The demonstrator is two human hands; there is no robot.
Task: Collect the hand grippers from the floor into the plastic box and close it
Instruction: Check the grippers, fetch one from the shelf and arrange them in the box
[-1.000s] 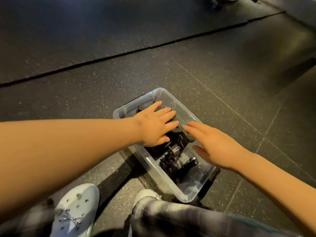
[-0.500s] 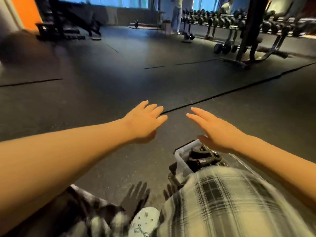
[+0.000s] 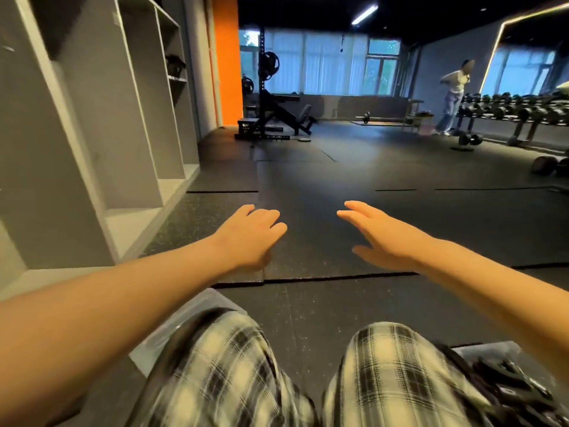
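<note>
Clear plastic box [image 3: 486, 346] at lower right holds black hand grippers [image 3: 508, 375].

Blk/cream plaid trousers [image 3: 215, 365], orange wall panel [image 3: 228, 57], grey shelving [image 3: 92, 118], dk speckled floor [image 3: 308, 303]

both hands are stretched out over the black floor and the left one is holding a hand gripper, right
Not quite. The head view shows the left hand empty, its fingers relaxed and holding nothing. The rest stands: both it and the right hand are stretched out over the black floor.
</note>
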